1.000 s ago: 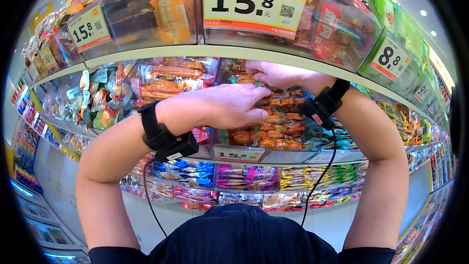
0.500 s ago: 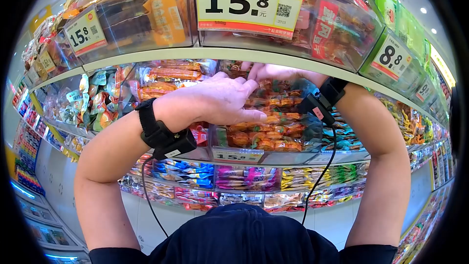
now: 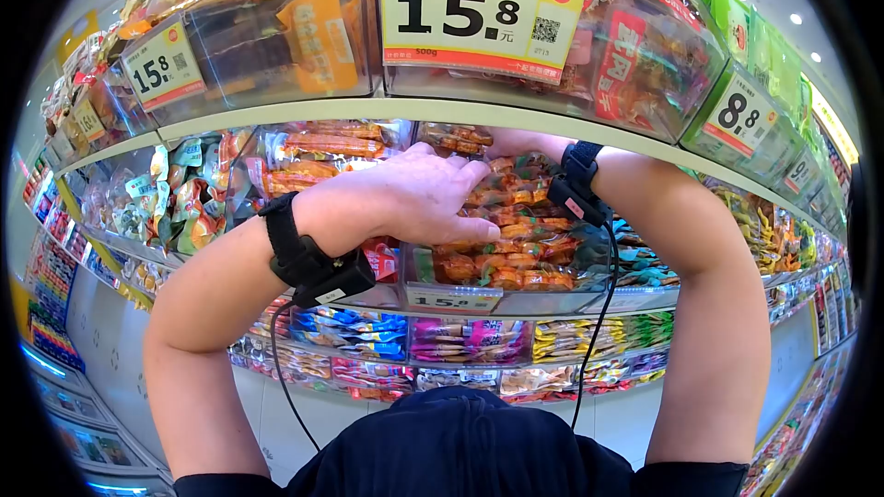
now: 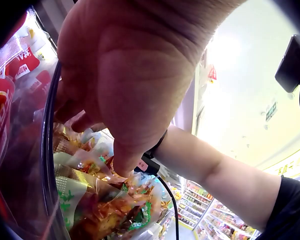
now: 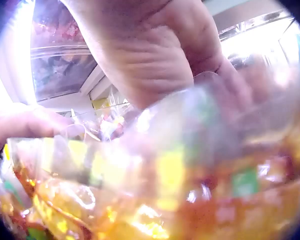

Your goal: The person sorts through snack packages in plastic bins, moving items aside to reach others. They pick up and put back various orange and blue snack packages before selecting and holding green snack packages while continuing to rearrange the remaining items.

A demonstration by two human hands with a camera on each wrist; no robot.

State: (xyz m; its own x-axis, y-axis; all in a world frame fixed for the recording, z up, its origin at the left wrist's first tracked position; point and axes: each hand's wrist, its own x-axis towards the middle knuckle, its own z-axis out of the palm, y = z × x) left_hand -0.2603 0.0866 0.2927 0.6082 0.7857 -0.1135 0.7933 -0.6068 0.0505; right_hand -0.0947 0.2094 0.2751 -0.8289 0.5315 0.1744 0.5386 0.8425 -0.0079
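Observation:
Clear packets of orange-brown snacks [image 3: 516, 244] fill a bin under the upper shelf in the head view. My left hand [image 3: 428, 193] lies over the bin's left side, thumb stretched out above the packets. In the left wrist view its thumb [image 4: 124, 159] hangs beside shiny snack packets [image 4: 105, 210]. My right hand [image 3: 525, 144] reaches into the back of the bin, its upper part under the shelf edge. In the right wrist view the right hand [image 5: 150, 55] is behind blurred packets [image 5: 140, 195] that hide its fingertips; I cannot tell whether it grips one.
A cream shelf edge [image 3: 304, 115] crosses above both hands, with clear bins and a large price tag [image 3: 479, 18] over it. Reddish packets [image 3: 327, 143] fill the bin to the left; blue packets [image 3: 635, 253] lie to the right. More colourful packets [image 3: 470, 336] stand on the shelf below.
My right wrist has shifted left and the hand lies deeper under the shelf edge. My left hand has drawn back slightly to the left, uncovering more packets.

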